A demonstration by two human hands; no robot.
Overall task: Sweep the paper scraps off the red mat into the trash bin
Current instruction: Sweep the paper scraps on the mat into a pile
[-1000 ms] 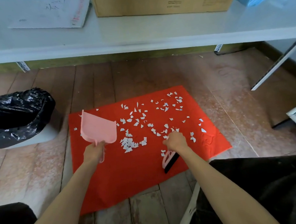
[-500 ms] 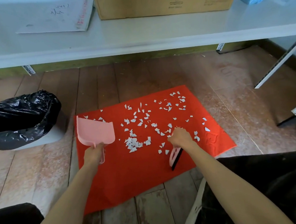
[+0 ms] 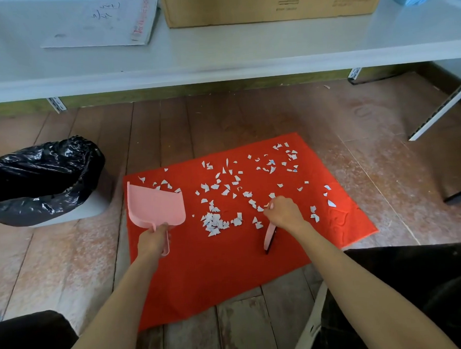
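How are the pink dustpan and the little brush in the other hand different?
The dustpan is broad, all pink and empty, held by the left hand; the brush is narrow with a black edge, held by the right hand. The dustpan lies left of the paper scraps, the brush right. Both are pink.

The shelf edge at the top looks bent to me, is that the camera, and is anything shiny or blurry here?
Head view: the wide lens bows the white shelf edge into a curve. Head view: the black bin bag carries small bright glints; light is otherwise soft, with no hard shadows on the red mat. Head view: the paper scraps look reasonably sharp; the box print above is too soft to read.
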